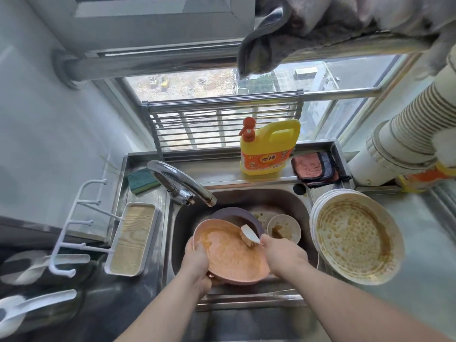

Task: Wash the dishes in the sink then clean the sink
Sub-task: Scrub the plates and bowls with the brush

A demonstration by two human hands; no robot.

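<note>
Hands work at lower centre: left hand (197, 260) grips pink bowl (232, 255) rim; right hand (283, 255) pinches white spoon (249, 234) over sink (291, 201).

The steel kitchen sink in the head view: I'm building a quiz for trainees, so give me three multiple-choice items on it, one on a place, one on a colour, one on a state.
1. Where does the yellow dish-soap jug with the orange pump stand?
A. in the sink basin
B. on the ledge behind the steel sink
C. on the white rack at far left

2. What colour is the round plastic bowl held over the basin?
A. pink-orange
B. green
C. black

3. What state is the stack of large white plates right of the sink in?
A. clean and dry
B. broken
C. smeared with brown residue

Answers: 1 B, the jug sits on the ledge under the window. 2 A, the left hand grips its pink-orange rim while the right hand holds a white brush in it. 3 C, brown film covers the top plate.
</note>
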